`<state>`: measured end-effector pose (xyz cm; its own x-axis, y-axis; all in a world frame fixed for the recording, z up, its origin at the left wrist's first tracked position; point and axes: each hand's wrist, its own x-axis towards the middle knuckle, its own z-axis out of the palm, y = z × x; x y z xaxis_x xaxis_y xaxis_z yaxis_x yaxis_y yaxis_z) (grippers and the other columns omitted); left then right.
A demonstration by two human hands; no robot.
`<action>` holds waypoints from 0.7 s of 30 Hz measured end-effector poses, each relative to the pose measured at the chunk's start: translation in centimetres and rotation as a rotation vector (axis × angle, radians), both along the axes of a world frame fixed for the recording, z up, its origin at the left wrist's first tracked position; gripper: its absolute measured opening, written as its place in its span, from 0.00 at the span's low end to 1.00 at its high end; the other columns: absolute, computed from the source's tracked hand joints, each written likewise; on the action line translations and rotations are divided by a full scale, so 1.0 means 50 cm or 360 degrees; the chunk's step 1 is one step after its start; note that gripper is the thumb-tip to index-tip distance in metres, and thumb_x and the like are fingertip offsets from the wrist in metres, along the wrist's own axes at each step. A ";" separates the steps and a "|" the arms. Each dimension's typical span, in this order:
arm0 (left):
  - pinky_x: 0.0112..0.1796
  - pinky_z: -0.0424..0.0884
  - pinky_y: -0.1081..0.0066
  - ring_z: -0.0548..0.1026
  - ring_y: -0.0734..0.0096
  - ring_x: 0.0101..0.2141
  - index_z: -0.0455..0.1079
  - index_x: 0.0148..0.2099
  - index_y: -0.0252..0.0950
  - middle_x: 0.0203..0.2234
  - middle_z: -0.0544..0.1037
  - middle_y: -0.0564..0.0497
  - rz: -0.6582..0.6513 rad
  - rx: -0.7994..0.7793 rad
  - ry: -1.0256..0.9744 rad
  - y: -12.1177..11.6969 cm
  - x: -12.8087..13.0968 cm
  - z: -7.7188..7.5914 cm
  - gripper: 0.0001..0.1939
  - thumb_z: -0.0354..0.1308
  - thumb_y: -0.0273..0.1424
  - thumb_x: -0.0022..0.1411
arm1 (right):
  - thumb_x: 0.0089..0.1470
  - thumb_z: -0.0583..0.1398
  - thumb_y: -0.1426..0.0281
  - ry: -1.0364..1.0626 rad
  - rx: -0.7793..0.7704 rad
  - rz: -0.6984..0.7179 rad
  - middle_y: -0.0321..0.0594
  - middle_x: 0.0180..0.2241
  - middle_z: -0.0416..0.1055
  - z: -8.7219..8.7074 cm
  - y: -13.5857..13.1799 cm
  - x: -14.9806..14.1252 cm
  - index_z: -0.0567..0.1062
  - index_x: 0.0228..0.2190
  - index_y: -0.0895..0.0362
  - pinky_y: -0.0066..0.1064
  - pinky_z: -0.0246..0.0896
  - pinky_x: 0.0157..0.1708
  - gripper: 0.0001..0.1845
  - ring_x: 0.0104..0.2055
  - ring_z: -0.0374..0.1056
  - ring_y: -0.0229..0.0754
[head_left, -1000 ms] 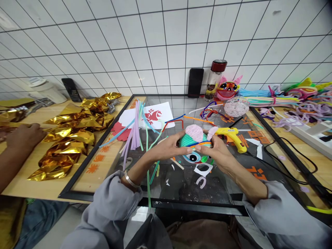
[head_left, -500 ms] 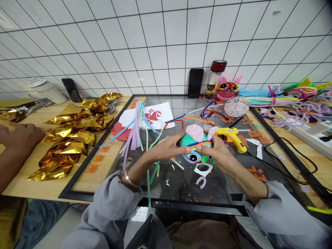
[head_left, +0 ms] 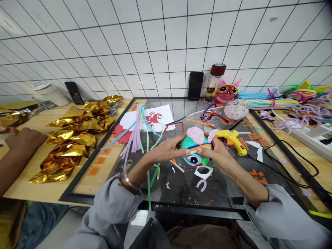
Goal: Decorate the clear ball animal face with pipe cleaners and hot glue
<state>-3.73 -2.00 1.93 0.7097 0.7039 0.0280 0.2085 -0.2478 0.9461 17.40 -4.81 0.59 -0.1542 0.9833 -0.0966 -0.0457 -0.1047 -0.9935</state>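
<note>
Wooden table (head_left: pixel 33 164) and a glossy black-framed panel (head_left: pixel 181 197), strewn with craft materials.
Gold foil (head_left: pixel 83 138) lies crumpled on bare wood at left of the frame; on the panel left of centre are lilac stems (head_left: pixel 135 136), a red paper shape (head_left: pixel 120 133) and a white sheet (head_left: pixel 166 117) (printed in red); below centre, a lilac curl (head_left: pixel 201 185); right of centre, a yellow glue gun (head_left: pixel 233 138); tangled purple strands (head_left: pixel 298 114) and a white power strip (head_left: pixel 313 138) occupy the right edge.
</note>
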 end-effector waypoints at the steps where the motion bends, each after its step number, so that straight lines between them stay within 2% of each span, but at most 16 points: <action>1: 0.54 0.68 0.57 0.71 0.55 0.54 0.52 0.71 0.35 0.59 0.71 0.40 0.0011 -0.0002 0.0018 0.000 0.000 0.001 0.37 0.59 0.41 0.65 | 0.36 0.73 0.59 -0.0009 0.0015 0.0014 0.46 0.45 0.78 -0.002 0.001 0.002 0.71 0.50 0.57 0.42 0.72 0.46 0.39 0.46 0.75 0.51; 5: 0.52 0.70 0.56 0.72 0.54 0.53 0.50 0.72 0.35 0.58 0.71 0.40 0.0020 -0.0020 0.0068 0.000 -0.003 0.002 0.38 0.58 0.40 0.65 | 0.37 0.73 0.59 -0.0026 0.0040 0.0032 0.45 0.44 0.79 -0.008 0.003 0.006 0.72 0.49 0.56 0.43 0.71 0.49 0.37 0.47 0.75 0.52; 13: 0.56 0.68 0.56 0.71 0.56 0.54 0.49 0.72 0.37 0.60 0.70 0.40 -0.0077 0.0030 0.0020 0.009 -0.008 -0.007 0.38 0.57 0.42 0.66 | 0.34 0.73 0.60 0.0023 0.0003 -0.0036 0.46 0.46 0.78 -0.001 -0.001 0.000 0.70 0.54 0.55 0.41 0.74 0.43 0.44 0.46 0.75 0.52; 21: 0.57 0.66 0.56 0.71 0.56 0.55 0.48 0.73 0.37 0.61 0.69 0.42 -0.0071 0.0034 0.0018 0.011 -0.010 -0.009 0.39 0.56 0.42 0.66 | 0.33 0.73 0.59 -0.0010 -0.0004 -0.0059 0.47 0.44 0.78 0.006 -0.002 -0.005 0.72 0.52 0.57 0.40 0.72 0.44 0.43 0.44 0.75 0.51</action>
<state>-4.22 -1.47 1.47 0.7407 0.6710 0.0342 0.2077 -0.2772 0.9381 17.17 -4.91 0.91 -0.1174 0.9880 -0.1002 -0.0433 -0.1058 -0.9934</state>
